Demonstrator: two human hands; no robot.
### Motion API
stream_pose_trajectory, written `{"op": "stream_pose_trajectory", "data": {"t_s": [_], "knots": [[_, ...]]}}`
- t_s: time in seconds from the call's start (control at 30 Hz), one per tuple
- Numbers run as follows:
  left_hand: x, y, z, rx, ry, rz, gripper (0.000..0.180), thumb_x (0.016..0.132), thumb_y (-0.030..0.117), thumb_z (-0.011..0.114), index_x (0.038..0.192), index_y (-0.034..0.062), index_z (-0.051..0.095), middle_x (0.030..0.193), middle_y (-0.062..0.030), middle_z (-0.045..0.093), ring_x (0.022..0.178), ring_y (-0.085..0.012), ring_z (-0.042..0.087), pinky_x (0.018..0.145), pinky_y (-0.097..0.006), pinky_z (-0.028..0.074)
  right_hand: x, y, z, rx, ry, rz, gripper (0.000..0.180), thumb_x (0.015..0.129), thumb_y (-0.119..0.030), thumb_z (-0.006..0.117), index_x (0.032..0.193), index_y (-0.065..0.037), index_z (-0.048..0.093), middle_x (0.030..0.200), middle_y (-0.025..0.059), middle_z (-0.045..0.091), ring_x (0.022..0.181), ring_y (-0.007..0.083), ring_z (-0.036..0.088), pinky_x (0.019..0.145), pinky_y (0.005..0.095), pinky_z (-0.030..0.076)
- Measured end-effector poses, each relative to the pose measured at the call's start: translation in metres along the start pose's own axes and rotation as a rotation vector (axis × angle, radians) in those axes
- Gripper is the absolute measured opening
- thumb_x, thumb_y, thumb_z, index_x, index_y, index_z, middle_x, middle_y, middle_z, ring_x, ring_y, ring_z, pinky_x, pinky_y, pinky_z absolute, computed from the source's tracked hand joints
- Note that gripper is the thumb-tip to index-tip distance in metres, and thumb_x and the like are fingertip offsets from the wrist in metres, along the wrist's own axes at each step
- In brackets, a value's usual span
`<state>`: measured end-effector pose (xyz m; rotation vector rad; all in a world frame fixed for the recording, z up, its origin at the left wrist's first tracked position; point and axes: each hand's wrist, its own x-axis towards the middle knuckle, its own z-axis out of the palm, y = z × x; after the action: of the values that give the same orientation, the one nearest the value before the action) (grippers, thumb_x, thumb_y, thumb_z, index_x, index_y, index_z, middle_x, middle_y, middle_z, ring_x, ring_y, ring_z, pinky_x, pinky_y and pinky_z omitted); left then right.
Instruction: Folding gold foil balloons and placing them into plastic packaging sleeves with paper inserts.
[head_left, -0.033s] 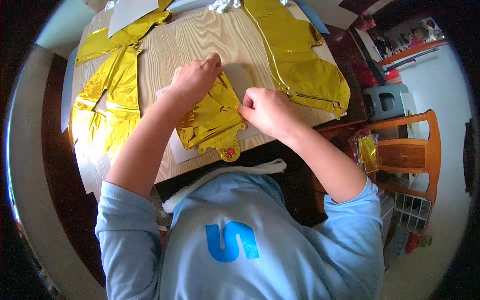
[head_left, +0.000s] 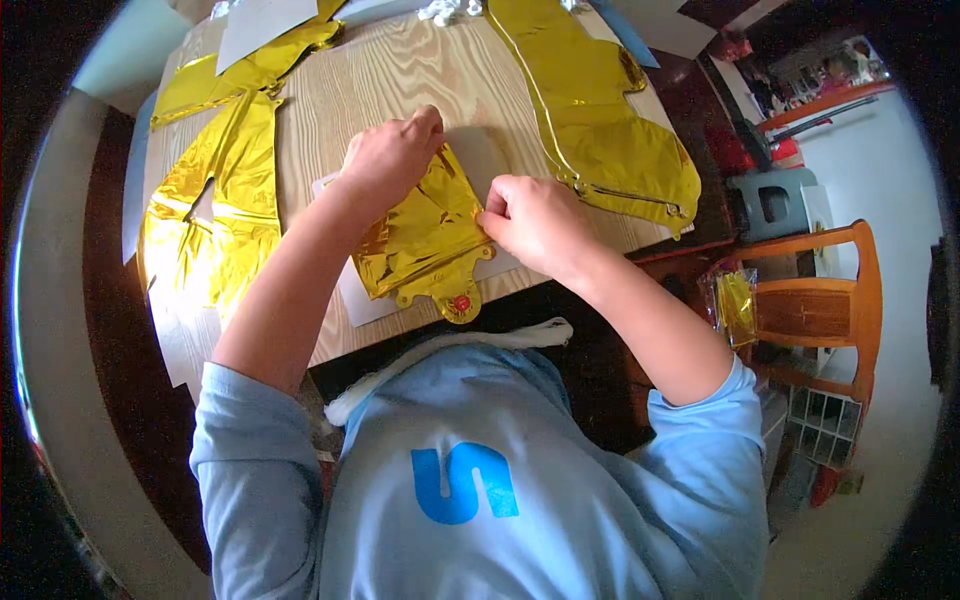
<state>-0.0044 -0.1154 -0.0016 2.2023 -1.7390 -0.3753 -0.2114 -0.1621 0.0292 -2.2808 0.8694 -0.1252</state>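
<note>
In front of me on the wooden table (head_left: 335, 120) lies a gold foil balloon (head_left: 425, 235), folded into a creased packet. A scalloped tab with a red spot sticks out at its near end. Beneath it is a white card (head_left: 362, 302), mostly covered. At the packet's far edge is my left hand (head_left: 392, 155), fingers closed in a pinch and the fingertips partly hidden. My right hand (head_left: 535, 222) pinches the packet's right edge between thumb and bent fingers.
Flat gold foil balloons lie at the left (head_left: 235, 165) and the right (head_left: 600, 110). A white sheet (head_left: 262, 35) covers part of another at the far left. White cord (head_left: 450, 350) hangs along the near edge. A wooden chair (head_left: 865, 300) holding a bagged gold packet (head_left: 737, 308) stands right.
</note>
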Motion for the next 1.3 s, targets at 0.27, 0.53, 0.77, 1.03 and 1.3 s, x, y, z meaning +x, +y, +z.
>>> {"op": "stream_pose_trajectory", "data": {"t_s": [0.27, 0.53, 0.77, 1.03, 1.3], "knots": [[0.001, -0.008, 0.001, -0.02, 0.014, 0.118, 0.025, 0.101, 0.033, 0.048, 0.115, 0.0128, 0.053, 0.091, -0.0214, 0.068, 0.091, -0.0408, 0.067, 0.077, -0.05, 0.053, 0.002, 0.023, 0.023, -0.446, 0.224, -0.572, 0.047, 0.084, -0.01, 0.056, 0.131, -0.005, 0.056, 0.14, 0.0219, 0.047, 0.125, 0.0421, 0.049, 0.109, 0.0543, 0.034], [-0.002, 0.005, -0.013, -0.004, -0.038, 0.048, 0.03, 0.101, 0.032, 0.048, 0.118, 0.008, 0.053, 0.095, -0.0201, 0.07, 0.09, -0.0407, 0.068, 0.081, -0.05, 0.052, 0.001, 0.023, 0.02, -0.502, 0.053, -0.563, 0.055, 0.086, -0.012, 0.055, 0.139, -0.001, 0.048, 0.145, 0.0198, 0.046, 0.14, 0.0364, 0.037, 0.118, 0.055, 0.022], [0.0, 0.001, -0.009, 0.013, -0.043, 0.092, 0.03, 0.1, 0.03, 0.049, 0.119, 0.0078, 0.054, 0.092, -0.0198, 0.071, 0.087, -0.0398, 0.069, 0.079, -0.05, 0.053, 0.005, 0.023, 0.027, -0.418, 0.07, -0.521, 0.053, 0.093, -0.025, 0.059, 0.138, -0.001, 0.049, 0.143, 0.0187, 0.048, 0.137, 0.0373, 0.041, 0.118, 0.0556, 0.019], [-0.027, 0.002, -0.014, 0.402, 0.318, 0.15, 0.036, 0.094, 0.036, 0.057, 0.112, 0.004, 0.057, 0.107, -0.0155, 0.068, 0.102, -0.0309, 0.065, 0.084, -0.044, 0.048, 0.005, 0.035, 0.043, -0.451, 0.24, -0.624, 0.055, 0.088, -0.027, 0.064, 0.134, 0.0, 0.051, 0.14, 0.0186, 0.049, 0.134, 0.0366, 0.041, 0.118, 0.0573, 0.019], [-0.086, 0.009, 0.02, 0.237, 0.279, 0.307, 0.072, 0.092, 0.054, 0.054, 0.141, 0.0006, 0.048, 0.148, -0.019, 0.044, 0.141, -0.0354, 0.036, 0.118, -0.052, 0.022, 0.008, 0.032, 0.04, -0.476, 0.245, -0.644, 0.057, 0.085, -0.024, 0.065, 0.132, 0.003, 0.05, 0.142, 0.019, 0.046, 0.134, 0.0373, 0.039, 0.117, 0.0588, 0.019]]}}
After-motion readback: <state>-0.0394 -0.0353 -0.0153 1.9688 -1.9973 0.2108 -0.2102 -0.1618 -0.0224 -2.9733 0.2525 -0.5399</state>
